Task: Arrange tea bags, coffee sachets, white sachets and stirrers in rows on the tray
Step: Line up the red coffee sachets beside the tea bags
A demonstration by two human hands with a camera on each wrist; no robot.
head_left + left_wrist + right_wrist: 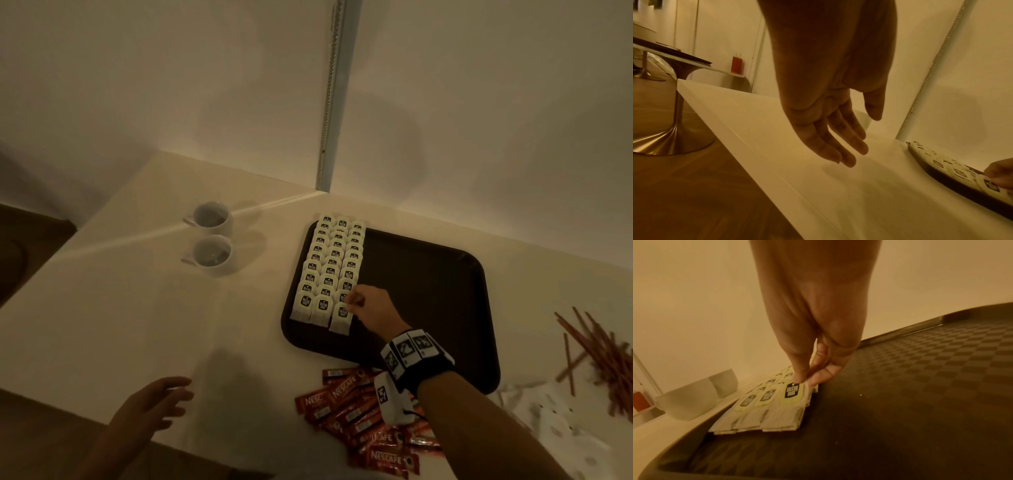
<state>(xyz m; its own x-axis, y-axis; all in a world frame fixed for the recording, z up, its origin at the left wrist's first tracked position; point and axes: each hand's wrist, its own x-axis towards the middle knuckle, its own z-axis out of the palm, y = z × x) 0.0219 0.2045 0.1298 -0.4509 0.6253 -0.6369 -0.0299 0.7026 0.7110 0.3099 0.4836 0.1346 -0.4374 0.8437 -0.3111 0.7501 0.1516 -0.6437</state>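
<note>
Three rows of white tea bags (329,263) with black labels fill the left side of the dark tray (428,291). My right hand (352,303) pinches the top of the nearest tea bag (789,402) of the right-hand row between thumb and fingers (800,378), the bag lying on the tray (900,394). My left hand (161,401) hovers flat over the counter at the near left, fingers (840,146) straight and holding nothing. Red coffee sachets (370,421) lie heaped in front of the tray. White sachets (555,414) and brown stirrers (603,356) lie to its right.
Two white cups (212,236) stand on the white counter (120,308) left of the tray, seen close in the right wrist view as cups (694,395). A wall corner with a metal strip (330,96) rises behind. The counter's left edge (731,129) drops to a wooden floor.
</note>
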